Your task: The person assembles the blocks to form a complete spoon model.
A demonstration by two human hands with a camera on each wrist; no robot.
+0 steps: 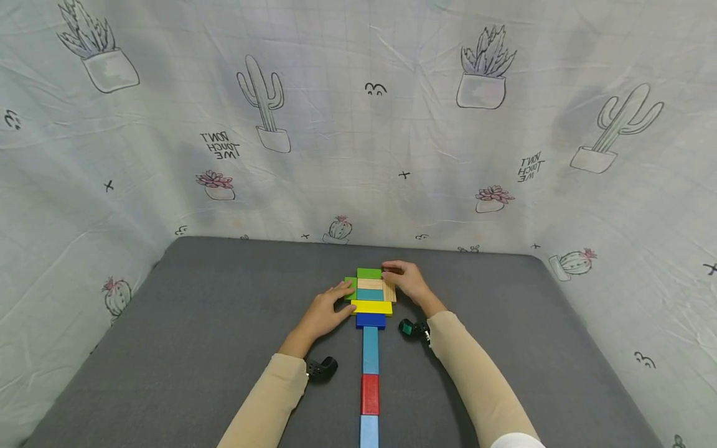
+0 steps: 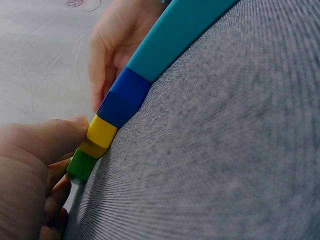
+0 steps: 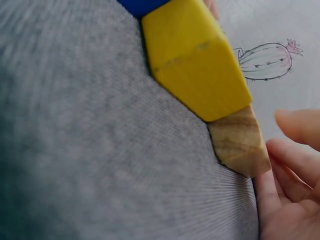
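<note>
My left hand point(image 1: 322, 316) rests at the left side of a flat layout of wooden blocks. Its thumb touches the end of the yellow block point(image 1: 372, 307), and its fingers lie over the left green block point(image 1: 352, 280). On the opposite side, my right hand point(image 1: 410, 283) has its fingertips at the upright plain wooden block point(image 3: 240, 142), with the thumb apart from it in the right wrist view. Between these side blocks lie another plain wooden block point(image 1: 370, 284) and a teal block point(image 1: 370, 294). A second green block point(image 1: 369, 273) caps the far end.
Below the yellow block, a dark blue block point(image 1: 371, 321) leads into a column of light blue point(image 1: 370, 350), red point(image 1: 370, 394) and paler blue point(image 1: 369, 431) blocks toward me. All lie on a grey cloth-covered table point(image 1: 196, 348). A printed curtain point(image 1: 347, 124) surrounds it.
</note>
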